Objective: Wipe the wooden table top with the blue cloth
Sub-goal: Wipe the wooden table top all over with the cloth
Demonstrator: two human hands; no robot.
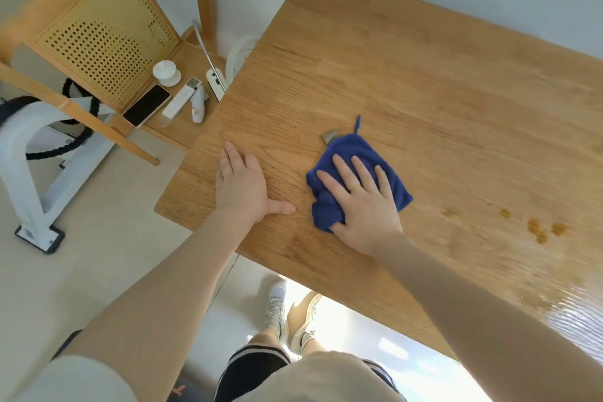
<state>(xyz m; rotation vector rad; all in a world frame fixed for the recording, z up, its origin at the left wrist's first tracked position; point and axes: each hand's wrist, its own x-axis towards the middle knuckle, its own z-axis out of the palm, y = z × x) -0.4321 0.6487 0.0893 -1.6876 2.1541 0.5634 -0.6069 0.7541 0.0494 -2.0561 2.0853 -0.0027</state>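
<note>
Hands flat: right hand (362, 202) presses blue cloth (359, 173), left hand (243, 184) rests on wooden bench (424, 75). Amber spots (538, 228) lie right of cloth; wooden chair (98, 42) stands beside bench.

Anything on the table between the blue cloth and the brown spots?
Nothing: in the head view, only bare wood of the table lies between the blue cloth and the brown spots.

Head view, steeply down, seemingly close.

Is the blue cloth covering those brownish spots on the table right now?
No, the blue cloth lies under the right hand, while the brownish spots sit uncovered on the wooden table top further to the right.
</note>
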